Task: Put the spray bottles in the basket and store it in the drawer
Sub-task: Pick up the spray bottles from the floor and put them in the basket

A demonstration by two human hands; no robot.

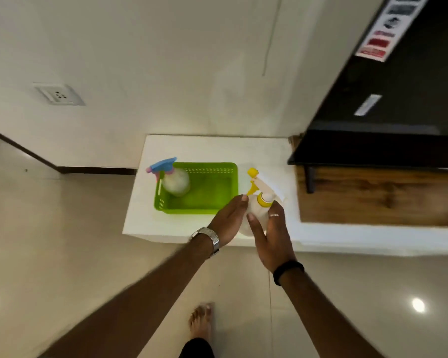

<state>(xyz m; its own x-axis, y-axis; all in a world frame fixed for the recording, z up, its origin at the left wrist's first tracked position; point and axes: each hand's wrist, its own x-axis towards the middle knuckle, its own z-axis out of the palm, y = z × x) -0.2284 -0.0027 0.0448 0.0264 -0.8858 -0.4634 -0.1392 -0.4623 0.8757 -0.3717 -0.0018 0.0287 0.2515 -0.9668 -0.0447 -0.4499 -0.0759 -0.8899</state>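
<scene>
1. One spray bottle with a blue trigger head already stands in the green basket, at the basket's left end; its long axis is upright and its nozzle points left, out over the basket's left wall.
2. The basket sits on the white ledge, towards its left front corner, with most of its floor still free.
3. The left hand rests open-palmed against the left side of the second bottle, fingers extended and pressing, not wrapped round it.
4. The yellow-headed spray bottle stands upright just beside the basket's right wall, near the ledge's front edge; its nozzle points away, towards the back wall.
5. The right hand cups the bottle's right side, thumb in front, so the two hands clamp the body between them.
6. Judging by this, the second bottle's transfer is in hand: the next move calls for lifting it over the right wall and setting it upright on the free floor. The drawer is not in view.
</scene>
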